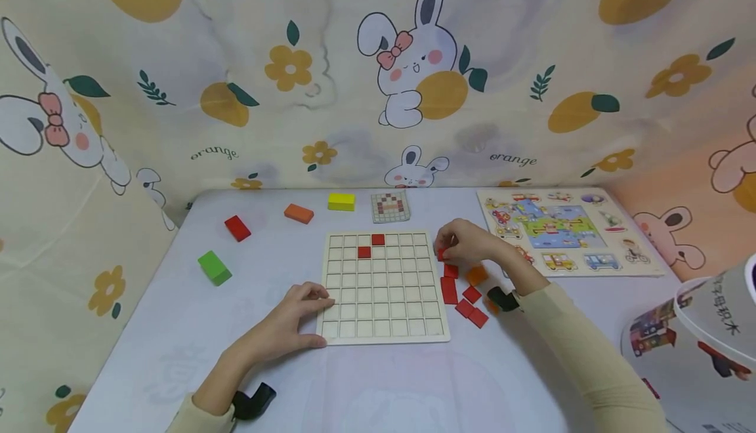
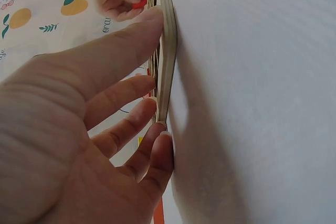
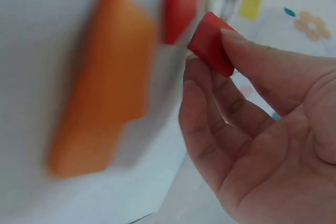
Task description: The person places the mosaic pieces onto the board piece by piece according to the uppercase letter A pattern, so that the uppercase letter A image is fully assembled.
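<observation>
Your right hand (image 1: 466, 243) pinches a red tile (image 3: 212, 43) just off the grid board's (image 1: 384, 285) right edge; open cells lie to its left. Left hand (image 1: 295, 315), fingers straight, braces the board's left edge on the tabletop (image 1: 177, 328).

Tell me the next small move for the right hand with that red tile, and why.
Probably carry the red square tile, pinched by the right hand, leftward over the wooden grid board and set it in an empty cell beside the two red tiles already seated near the top. The left hand rests on the board's edge, steadying it, and the pattern card lies just beyond it.
</observation>
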Available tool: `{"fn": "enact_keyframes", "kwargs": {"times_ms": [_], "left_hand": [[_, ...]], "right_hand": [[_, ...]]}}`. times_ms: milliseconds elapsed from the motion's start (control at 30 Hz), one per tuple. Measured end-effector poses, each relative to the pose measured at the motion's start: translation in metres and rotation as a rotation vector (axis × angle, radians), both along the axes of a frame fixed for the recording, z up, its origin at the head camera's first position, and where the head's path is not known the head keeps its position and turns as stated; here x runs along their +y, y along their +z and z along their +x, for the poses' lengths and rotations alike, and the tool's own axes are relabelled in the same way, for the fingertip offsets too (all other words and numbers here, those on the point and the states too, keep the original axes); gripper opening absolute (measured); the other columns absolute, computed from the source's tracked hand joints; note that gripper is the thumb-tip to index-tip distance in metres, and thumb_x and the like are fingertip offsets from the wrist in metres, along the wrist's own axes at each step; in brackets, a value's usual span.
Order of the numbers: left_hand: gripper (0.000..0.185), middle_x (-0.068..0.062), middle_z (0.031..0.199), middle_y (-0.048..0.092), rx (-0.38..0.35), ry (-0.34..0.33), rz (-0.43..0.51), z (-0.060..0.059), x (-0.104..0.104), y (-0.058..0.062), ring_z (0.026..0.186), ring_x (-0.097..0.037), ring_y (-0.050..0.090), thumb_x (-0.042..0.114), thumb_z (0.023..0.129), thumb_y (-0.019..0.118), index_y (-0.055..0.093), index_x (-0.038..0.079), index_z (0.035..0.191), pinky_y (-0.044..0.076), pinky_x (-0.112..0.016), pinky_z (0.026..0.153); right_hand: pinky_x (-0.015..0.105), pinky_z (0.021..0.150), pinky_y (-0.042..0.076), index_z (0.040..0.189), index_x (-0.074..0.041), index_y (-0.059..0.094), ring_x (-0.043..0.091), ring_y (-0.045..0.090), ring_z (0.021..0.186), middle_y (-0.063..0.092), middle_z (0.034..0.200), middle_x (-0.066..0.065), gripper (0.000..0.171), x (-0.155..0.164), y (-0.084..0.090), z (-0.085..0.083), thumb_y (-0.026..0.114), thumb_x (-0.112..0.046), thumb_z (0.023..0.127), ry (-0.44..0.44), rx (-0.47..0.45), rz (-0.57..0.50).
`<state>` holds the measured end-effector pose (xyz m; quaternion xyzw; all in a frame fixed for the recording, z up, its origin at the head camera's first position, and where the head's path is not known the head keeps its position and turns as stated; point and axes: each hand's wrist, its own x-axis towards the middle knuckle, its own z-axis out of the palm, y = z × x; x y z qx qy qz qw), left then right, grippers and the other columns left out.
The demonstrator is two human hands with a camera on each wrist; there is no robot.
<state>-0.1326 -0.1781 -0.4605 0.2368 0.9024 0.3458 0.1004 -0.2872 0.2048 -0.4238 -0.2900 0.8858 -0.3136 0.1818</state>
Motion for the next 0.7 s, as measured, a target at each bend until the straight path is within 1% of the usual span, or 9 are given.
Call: {"fn": "enact_keyframes", "kwargs": {"times_ms": [133, 233, 500, 600, 700], "left_hand": [[0.065, 0.0, 0.133, 0.049, -0.004, 0.002, -0.002, 0.0, 0.0, 0.001, 0.125, -0.022, 0.039, 0.021, 0.077, 0.087, 0.062, 0.005, 0.135, 0.041, -0.049, 0.105], [0.065, -0.001, 0.133, 0.049, -0.002, -0.002, -0.004, 0.0, 0.0, 0.001, 0.125, -0.022, 0.039, 0.021, 0.077, 0.087, 0.062, 0.005, 0.135, 0.041, -0.049, 0.105], [0.066, -0.001, 0.133, 0.049, -0.004, -0.009, -0.002, 0.0, 0.0, 0.001, 0.126, -0.022, 0.039, 0.02, 0.077, 0.087, 0.062, 0.005, 0.135, 0.041, -0.048, 0.105], [0.066, -0.001, 0.133, 0.049, -0.004, -0.007, 0.0, 0.0, 0.0, 0.0, 0.126, -0.022, 0.039, 0.021, 0.077, 0.087, 0.062, 0.005, 0.135, 0.042, -0.048, 0.105], [0.066, -0.001, 0.133, 0.049, -0.003, -0.008, 0.004, -0.001, -0.001, -0.001, 0.125, -0.022, 0.039, 0.021, 0.077, 0.087, 0.062, 0.005, 0.135, 0.042, -0.048, 0.105]], "right_hand": [[0.028, 0.062, 0.049, 0.096, 0.003, 0.068, 0.02, 0.054, 0.07, 0.059, 0.08, 0.008, 0.007, -0.016, 0.005, -0.005, 0.065, 0.005, 0.09, -0.017, 0.013, -0.091], [0.027, 0.059, 0.05, 0.1, 0.005, 0.068, 0.02, 0.056, 0.067, 0.06, 0.082, 0.008, 0.009, -0.031, 0.005, -0.008, 0.064, 0.004, 0.091, -0.006, 0.001, -0.134], [0.028, 0.063, 0.047, 0.098, 0.004, 0.07, 0.019, 0.052, 0.068, 0.058, 0.082, 0.008, 0.012, -0.068, -0.003, -0.017, 0.061, 0.008, 0.092, 0.099, 0.0, -0.167], [0.027, 0.065, 0.047, 0.099, 0.003, 0.07, 0.017, 0.052, 0.07, 0.06, 0.082, 0.007, 0.013, -0.076, -0.006, -0.017, 0.062, 0.009, 0.092, 0.108, -0.007, -0.156], [0.027, 0.067, 0.047, 0.097, 0.002, 0.069, 0.017, 0.052, 0.074, 0.06, 0.082, 0.007, 0.011, -0.082, -0.007, -0.016, 0.064, 0.009, 0.09, 0.104, -0.017, -0.137]]}}
